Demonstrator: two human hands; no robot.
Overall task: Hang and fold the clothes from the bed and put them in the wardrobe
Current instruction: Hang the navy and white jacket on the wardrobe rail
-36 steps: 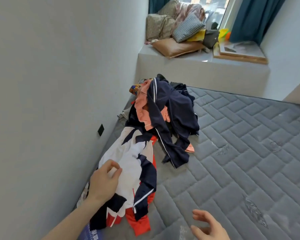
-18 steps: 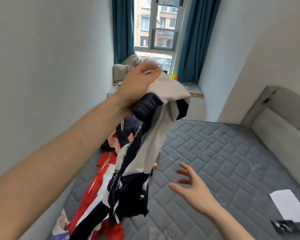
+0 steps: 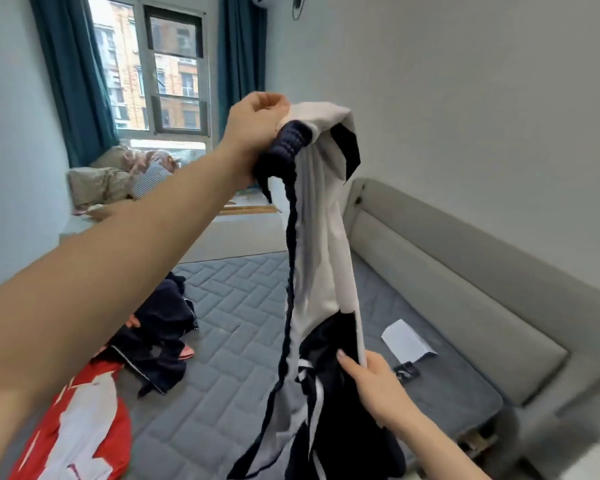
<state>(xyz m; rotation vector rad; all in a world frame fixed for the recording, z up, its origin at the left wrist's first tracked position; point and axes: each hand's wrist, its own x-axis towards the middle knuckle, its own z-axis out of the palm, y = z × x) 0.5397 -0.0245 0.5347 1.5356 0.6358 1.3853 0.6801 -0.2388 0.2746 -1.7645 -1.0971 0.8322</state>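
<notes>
Above the grey quilted mattress [image 3: 257,306] I have the white and navy jacket [image 3: 321,237] hanging, its long axis running nearly straight down from my left hand [image 3: 257,119]. That hand's fingers are curled tight round the ribbed navy hem at the top. My right hand [image 3: 371,379] is lower and nearer the trailing end, its thumb and fingers pinching the white edge where the navy panel begins. I judge the next move, spreading it for hanging, turns on drawing the right hand sideways. More clothes, a navy garment [image 3: 160,334] and a red and white one [image 3: 80,431], lie on the mattress at left.
</notes>
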